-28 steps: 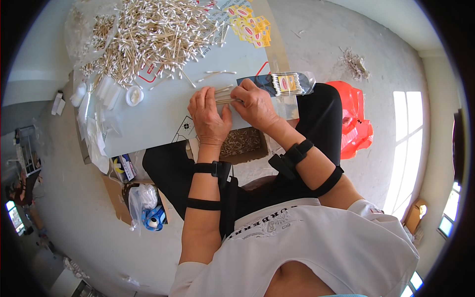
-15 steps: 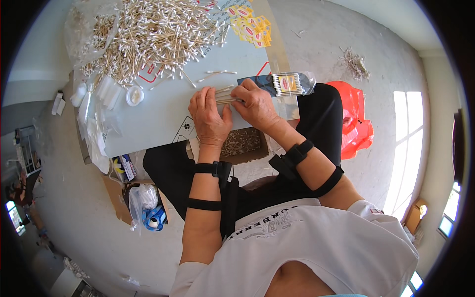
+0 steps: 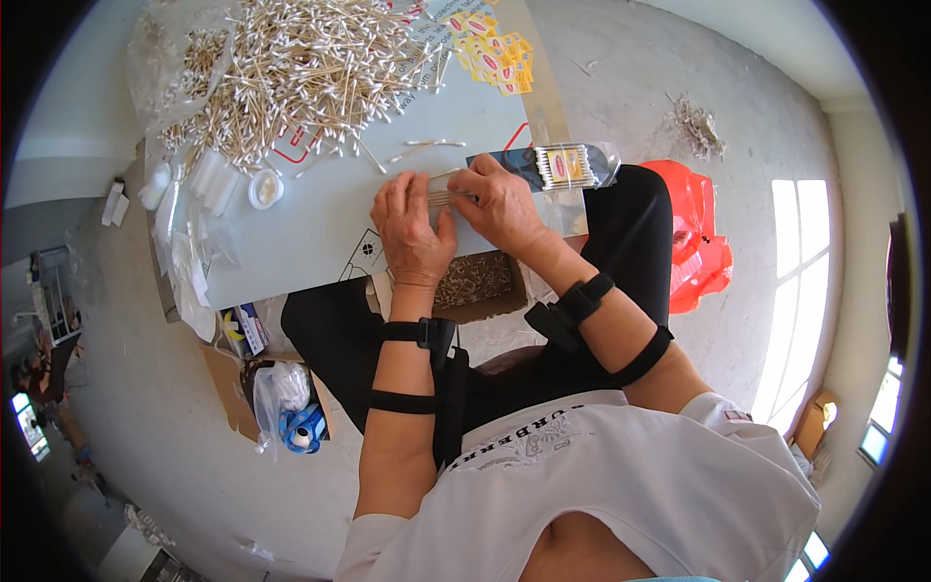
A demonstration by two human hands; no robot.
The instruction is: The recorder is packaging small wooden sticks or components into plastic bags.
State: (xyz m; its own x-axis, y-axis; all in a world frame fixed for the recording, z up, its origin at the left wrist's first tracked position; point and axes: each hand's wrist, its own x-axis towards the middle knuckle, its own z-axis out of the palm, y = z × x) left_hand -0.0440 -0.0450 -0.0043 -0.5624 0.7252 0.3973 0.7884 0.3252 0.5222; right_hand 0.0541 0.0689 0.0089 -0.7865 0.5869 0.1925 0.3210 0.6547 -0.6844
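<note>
Swabs (image 3: pixel 441 197) lie on the table (image 3: pixel 301 233), pinched at 1 end by the right hand (image 3: pixel 504 206); the left hand (image 3: pixel 411 223) covers the other end, its grip impossible to tell. Bracketing both ends seemingly keeps them lined up.

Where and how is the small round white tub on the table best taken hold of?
Probably by the tub's rim, finger and thumb on opposite edges, coming from the right. Its round outline suits a pinch, and clear plastic containers crowd its left, with swabs heaped beyond.
</note>
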